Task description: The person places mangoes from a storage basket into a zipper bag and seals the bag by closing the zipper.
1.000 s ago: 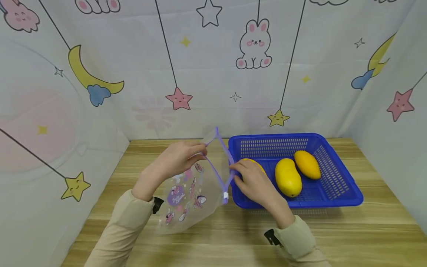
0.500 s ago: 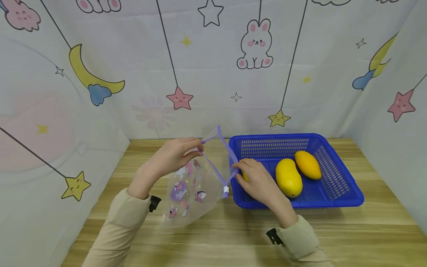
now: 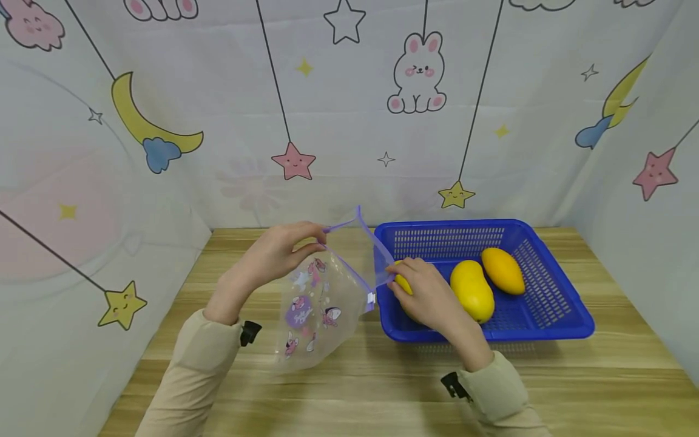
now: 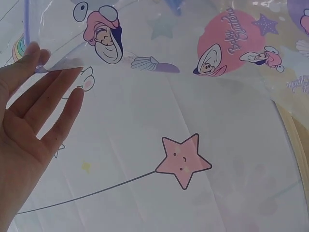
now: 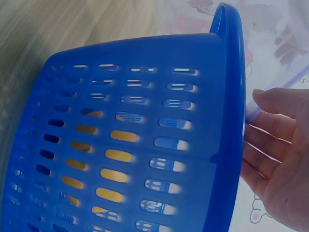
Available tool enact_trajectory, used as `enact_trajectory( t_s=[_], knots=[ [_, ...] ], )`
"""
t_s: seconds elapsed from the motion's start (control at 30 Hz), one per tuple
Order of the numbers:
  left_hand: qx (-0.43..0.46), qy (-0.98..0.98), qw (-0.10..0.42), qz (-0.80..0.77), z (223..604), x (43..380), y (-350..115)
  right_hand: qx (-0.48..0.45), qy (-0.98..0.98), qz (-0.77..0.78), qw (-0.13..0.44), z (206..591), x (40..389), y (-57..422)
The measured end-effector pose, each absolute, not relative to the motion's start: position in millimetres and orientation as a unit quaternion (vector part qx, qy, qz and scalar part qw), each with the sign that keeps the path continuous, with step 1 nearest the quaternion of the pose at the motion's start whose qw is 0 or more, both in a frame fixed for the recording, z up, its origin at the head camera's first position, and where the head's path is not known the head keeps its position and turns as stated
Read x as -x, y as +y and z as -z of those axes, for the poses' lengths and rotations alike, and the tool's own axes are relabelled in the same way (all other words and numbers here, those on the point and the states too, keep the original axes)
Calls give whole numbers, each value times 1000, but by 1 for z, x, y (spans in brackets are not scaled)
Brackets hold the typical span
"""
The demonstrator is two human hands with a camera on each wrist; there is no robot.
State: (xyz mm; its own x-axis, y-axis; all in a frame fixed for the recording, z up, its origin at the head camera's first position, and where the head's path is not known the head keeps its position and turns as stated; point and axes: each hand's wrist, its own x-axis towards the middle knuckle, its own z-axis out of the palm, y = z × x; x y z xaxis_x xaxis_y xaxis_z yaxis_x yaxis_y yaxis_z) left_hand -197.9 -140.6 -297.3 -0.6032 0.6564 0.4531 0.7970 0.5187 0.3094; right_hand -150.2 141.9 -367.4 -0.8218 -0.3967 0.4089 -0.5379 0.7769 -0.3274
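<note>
A clear slider zip bag [image 3: 327, 328] with cartoon prints hangs between both hands, its purple-edged mouth spread apart. My left hand [image 3: 278, 252] pinches the left edge of the mouth between thumb and fingers; in the left wrist view the bag film [image 4: 159, 29] stretches away from that hand. My right hand [image 3: 431, 297] pinches the opposite edge, over the left side of a blue basket [image 3: 546, 332]. A white slider [image 3: 371, 298] sits at the near end of the zip. Three mangoes lie in the basket: one plump mango [image 3: 472, 291], one slimmer mango [image 3: 503, 270], and one mango [image 3: 403, 280] partly behind my right hand.
The basket's slotted wall [image 5: 212, 121] fills much of the right wrist view. Everything stands on a wood-grain table [image 3: 349, 400]. A white printed cloth [image 3: 349, 121] hangs behind the table and along both sides.
My left hand has moved left and slightly up, and my right hand a little to the right. The bag's mouth has widened, and its lower part has risen.
</note>
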Motion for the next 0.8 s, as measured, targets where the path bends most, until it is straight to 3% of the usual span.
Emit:
enact_trajectory(
  t_s=[0.8],
  knots=[
    [408, -856, 138, 288, 300, 200, -141, -259, -925, -239, 141, 361, 148, 149]
  ],
)
